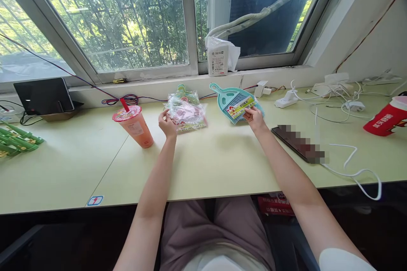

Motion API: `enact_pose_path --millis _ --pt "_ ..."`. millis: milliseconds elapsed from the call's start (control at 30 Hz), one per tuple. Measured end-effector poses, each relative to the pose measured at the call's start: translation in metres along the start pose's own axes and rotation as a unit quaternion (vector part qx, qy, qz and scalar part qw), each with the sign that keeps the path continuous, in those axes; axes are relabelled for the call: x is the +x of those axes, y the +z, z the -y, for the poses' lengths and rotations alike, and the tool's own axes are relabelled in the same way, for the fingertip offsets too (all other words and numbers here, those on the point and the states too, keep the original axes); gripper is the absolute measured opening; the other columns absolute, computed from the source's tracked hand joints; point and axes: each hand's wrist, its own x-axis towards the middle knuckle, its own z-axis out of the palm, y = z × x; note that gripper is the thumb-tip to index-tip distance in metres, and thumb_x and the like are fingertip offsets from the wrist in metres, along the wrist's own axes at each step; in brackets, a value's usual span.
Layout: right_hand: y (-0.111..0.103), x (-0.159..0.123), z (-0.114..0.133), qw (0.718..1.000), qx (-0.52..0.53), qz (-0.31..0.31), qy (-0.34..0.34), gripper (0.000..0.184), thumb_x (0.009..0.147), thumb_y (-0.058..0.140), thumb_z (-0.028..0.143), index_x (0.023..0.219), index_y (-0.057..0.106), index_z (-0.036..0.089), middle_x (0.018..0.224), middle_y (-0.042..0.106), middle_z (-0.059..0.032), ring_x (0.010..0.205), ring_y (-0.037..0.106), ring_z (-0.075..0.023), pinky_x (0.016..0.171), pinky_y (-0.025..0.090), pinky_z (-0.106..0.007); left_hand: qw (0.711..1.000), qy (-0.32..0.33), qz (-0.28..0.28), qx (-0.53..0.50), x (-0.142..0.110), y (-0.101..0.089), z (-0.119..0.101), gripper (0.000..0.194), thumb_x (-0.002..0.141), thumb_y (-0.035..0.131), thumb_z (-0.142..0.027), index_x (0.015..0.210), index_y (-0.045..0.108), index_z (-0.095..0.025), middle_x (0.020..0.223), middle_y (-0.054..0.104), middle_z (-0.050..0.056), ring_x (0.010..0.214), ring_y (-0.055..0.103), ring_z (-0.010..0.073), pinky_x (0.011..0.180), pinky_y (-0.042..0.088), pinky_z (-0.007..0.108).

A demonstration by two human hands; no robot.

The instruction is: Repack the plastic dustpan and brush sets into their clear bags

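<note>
My left hand (167,124) grips the near left corner of a clear plastic packet (187,113) with pink and white items inside, lying on the pale green desk (206,161). My right hand (254,117) pinches the near edge of a teal mini dustpan set (234,102) with a colourful label, which rests on the desk toward the window. The two packets lie side by side, a short gap between them.
A pink drink cup with a red straw (135,125) stands left of my left hand. A dark phone (299,143) and white cables (349,165) lie right. A red cup (386,117), chargers (288,99), a tablet (43,95) and green plastic pieces (15,139) line the edges.
</note>
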Motion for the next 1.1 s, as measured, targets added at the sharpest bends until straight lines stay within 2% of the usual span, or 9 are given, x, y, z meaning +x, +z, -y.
enact_pose_path --millis 133,300,433,567,667,767,867,967,1100 --pt "0.004 -0.003 -0.002 1.000 0.006 -0.002 0.004 0.026 0.065 0.066 0.010 0.088 0.060 0.019 0.072 0.070 0.0024 0.060 0.066 -0.0107 0.055 0.057 -0.018 0.994 -0.041 -0.101 -0.002 0.002 -0.006 0.001 0.038 0.093 0.029 -0.014 0.115 0.060 -0.013 0.126 0.050 0.016 0.088 0.063 0.0127 0.076 0.055 0.027" --pt "0.012 -0.009 -0.004 1.000 0.011 0.003 0.022 0.025 0.065 0.066 0.008 0.088 0.060 0.018 0.079 0.072 0.0008 0.063 0.067 -0.0099 0.056 0.057 -0.016 0.976 0.041 -0.124 0.174 -0.010 -0.007 -0.004 0.035 0.093 0.039 -0.018 0.123 0.056 -0.018 0.139 0.041 0.016 0.133 0.042 0.0253 0.108 0.038 0.047" --pt "0.024 -0.018 -0.007 0.999 -0.004 0.018 0.036 0.027 0.066 0.067 0.012 0.091 0.060 0.019 0.080 0.072 0.0006 0.064 0.067 -0.0103 0.057 0.056 -0.018 0.968 0.180 0.082 0.155 -0.028 0.006 -0.014 0.036 0.096 0.037 -0.041 0.111 0.063 -0.021 0.130 0.054 0.013 0.132 0.042 0.0264 0.108 0.036 0.048" --pt "0.046 -0.033 -0.015 0.997 -0.006 0.070 0.040 0.031 0.066 0.069 0.016 0.095 0.059 0.021 0.086 0.072 0.0006 0.069 0.068 -0.0117 0.065 0.058 -0.022 0.942 0.051 0.332 -0.019 -0.052 0.031 -0.021 0.057 0.090 0.030 -0.062 0.088 0.066 -0.018 0.090 0.067 0.011 0.090 0.064 0.0233 0.073 0.054 0.036" --pt "0.060 -0.043 -0.019 0.989 -0.036 0.129 0.064 0.032 0.066 0.069 0.017 0.096 0.058 0.022 0.091 0.072 -0.0007 0.077 0.070 -0.0143 0.072 0.059 -0.027 0.914 -0.087 0.376 -0.127 -0.067 0.043 -0.023 0.061 0.083 0.034 -0.071 0.086 0.062 -0.017 0.079 0.065 0.009 0.078 0.065 0.0217 0.060 0.053 0.031" --pt "0.067 -0.048 -0.017 0.970 -0.136 0.163 0.118 0.030 0.067 0.068 0.015 0.094 0.057 0.020 0.084 0.071 -0.0022 0.072 0.069 -0.0155 0.067 0.058 -0.028 0.933 -0.132 0.299 -0.147 -0.069 0.043 -0.021 0.058 0.083 0.034 -0.070 0.086 0.059 -0.018 0.078 0.064 0.007 0.085 0.065 0.0230 0.070 0.055 0.035" --pt "0.066 -0.052 -0.007 0.906 -0.320 0.237 0.143 0.026 0.072 0.064 0.013 0.097 0.057 0.018 0.081 0.070 -0.0033 0.063 0.067 -0.0151 0.059 0.054 -0.026 0.981 -0.075 0.151 -0.098 -0.061 0.038 -0.016 0.049 0.088 0.036 -0.062 0.097 0.059 -0.021 0.100 0.066 0.009 0.111 0.059 0.0237 0.092 0.050 0.037" --pt "0.062 -0.057 0.005 0.767 -0.564 0.286 0.111 0.029 0.081 0.060 0.018 0.110 0.057 0.018 0.087 0.071 -0.0050 0.059 0.067 -0.0148 0.065 0.051 -0.028 0.998 -0.040 0.047 -0.034 -0.055 0.033 -0.015 0.047 0.093 0.030 -0.056 0.114 0.056 -0.023 0.123 0.060 0.011 0.128 0.048 0.0222 0.105 0.040 0.036" --pt "0.064 -0.064 0.012 0.624 -0.763 0.140 -0.087 0.048 0.088 0.060 0.031 0.131 0.048 0.016 0.114 0.064 -0.0182 0.089 0.068 -0.0250 0.077 0.049 -0.033 0.999 0.013 -0.041 0.022 -0.054 0.024 -0.022 0.049 0.096 0.024 -0.054 0.121 0.050 -0.020 0.117 0.060 0.015 0.113 0.058 0.0246 0.095 0.046 0.040"
